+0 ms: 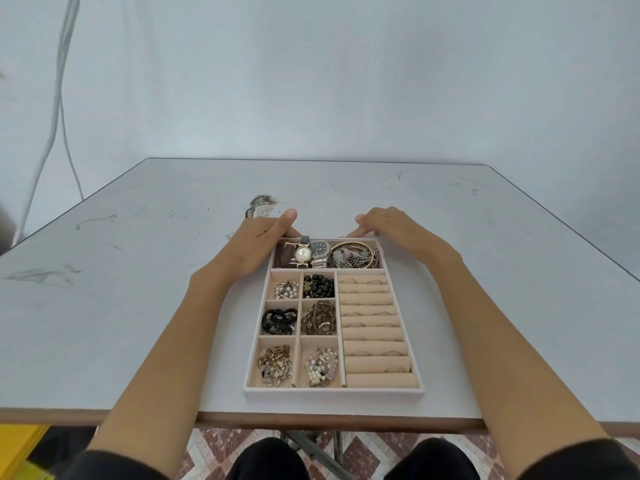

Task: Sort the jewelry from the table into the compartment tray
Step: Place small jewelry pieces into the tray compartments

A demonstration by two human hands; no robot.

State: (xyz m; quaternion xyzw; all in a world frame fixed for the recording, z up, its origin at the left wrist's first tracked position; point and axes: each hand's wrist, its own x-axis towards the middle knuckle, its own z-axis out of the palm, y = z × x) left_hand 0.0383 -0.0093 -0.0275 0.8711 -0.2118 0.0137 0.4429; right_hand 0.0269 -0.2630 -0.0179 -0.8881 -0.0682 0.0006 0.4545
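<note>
A pale compartment tray (332, 393) lies on the grey table near its front edge. Its far row holds watches (309, 255) and bangles (355, 256). Small left cells hold beads, chains, pearl pieces and a black hair tie. Thin rings sit between the beige ring rolls (372, 327) on the right. My left hand (258, 242) rests at the tray's far left corner, thumb raised and fingers along the far rim. My right hand (388, 225) rests at the far right corner with fingertips touching the rim. Neither hand holds any jewelry.
The grey table (138, 271) is scuffed, with a chipped patch (261, 204) just beyond my left hand. A white wall stands behind it, with cables (57, 98) hanging at the left. Yellow sheets (20, 448) lie below the table's front left.
</note>
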